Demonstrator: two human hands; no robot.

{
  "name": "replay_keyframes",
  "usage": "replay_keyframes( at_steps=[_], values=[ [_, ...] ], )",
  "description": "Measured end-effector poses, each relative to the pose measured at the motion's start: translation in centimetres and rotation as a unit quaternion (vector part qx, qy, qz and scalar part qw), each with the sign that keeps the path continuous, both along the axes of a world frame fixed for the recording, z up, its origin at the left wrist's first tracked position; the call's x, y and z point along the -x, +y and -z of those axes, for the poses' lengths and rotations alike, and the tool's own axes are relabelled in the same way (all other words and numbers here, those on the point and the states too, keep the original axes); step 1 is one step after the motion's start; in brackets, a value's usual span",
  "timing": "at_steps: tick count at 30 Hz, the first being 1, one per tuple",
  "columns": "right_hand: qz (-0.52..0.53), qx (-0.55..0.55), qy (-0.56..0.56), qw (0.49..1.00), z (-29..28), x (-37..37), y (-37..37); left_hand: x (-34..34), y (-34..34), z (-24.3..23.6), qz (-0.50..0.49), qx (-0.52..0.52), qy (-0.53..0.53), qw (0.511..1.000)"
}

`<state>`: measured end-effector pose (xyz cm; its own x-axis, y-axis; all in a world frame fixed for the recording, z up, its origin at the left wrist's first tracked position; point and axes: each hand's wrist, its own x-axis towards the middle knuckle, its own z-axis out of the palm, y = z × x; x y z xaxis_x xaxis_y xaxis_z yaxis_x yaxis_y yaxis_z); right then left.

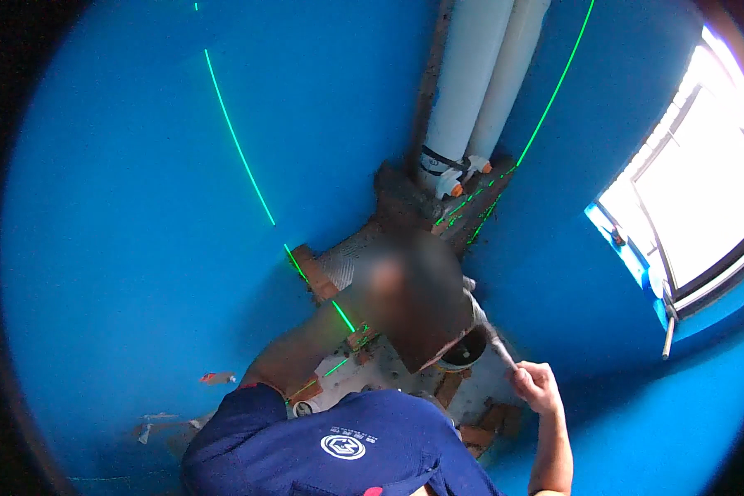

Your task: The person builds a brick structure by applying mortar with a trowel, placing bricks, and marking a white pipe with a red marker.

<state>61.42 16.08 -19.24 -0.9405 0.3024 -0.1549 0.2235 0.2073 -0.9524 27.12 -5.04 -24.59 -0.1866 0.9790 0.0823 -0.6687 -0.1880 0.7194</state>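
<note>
Closed around a slim pale-grey handle (495, 337), my right hand (537, 385) is at the lower right. The handle runs up and left to the edge of a dark brown piece (417, 343), whose kind I cannot make out. My left forearm (302, 351) reaches forward from a navy sleeve into a blurred patch. That blur covers my left hand (386, 277), so its fingers and any hold on the brown piece do not show. Just below the handle, an open dark bucket (465, 351) stands on the floor, partly hidden by the brown piece.
Two white pipes (469, 83) rise from the corner between blue walls (132, 207). Rough cement (401, 198) surrounds their base. Green laser lines cross the walls and my left forearm. Brown scraps (479, 438) lie on the pale floor. A bright window (690, 182) is at right.
</note>
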Motion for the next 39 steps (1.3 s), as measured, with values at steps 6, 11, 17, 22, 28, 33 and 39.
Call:
replay_keyframes(
  at_steps=[6,11,17,22,28,33,39],
  values=[
    [0.095,0.175,-0.005,0.980,7.7,2.0,-2.8,0.1,-3.9,-5.5,-0.096,0.057,-0.106,0.988],
    [0.079,0.291,0.140,0.943,9.8,12.3,-4.8,-2.9,-1.9,-10.0,-0.203,0.111,-0.047,0.972],
    [0.042,0.431,0.044,0.900,7.1,14.3,-4.8,-7.4,0.2,-10.2,-0.372,0.134,0.022,0.918],
    [0.048,0.490,0.080,0.867,6.6,14.2,-2.7,-8.8,3.0,-9.0,-0.416,0.158,0.146,0.883],
    [0.004,0.500,0.051,0.865,7.4,14.0,0.5,-9.0,5.1,-7.7,-0.403,0.209,0.315,0.834],
    [-0.024,0.531,0.042,0.846,8.6,13.6,1.7,-9.0,7.1,-8.8,-0.519,0.217,0.303,0.769],
    [0.063,0.429,0.102,0.895,11.9,12.6,7.7,-1.1,8.0,-12.0,-0.528,0.365,0.377,0.668]
  ],
)
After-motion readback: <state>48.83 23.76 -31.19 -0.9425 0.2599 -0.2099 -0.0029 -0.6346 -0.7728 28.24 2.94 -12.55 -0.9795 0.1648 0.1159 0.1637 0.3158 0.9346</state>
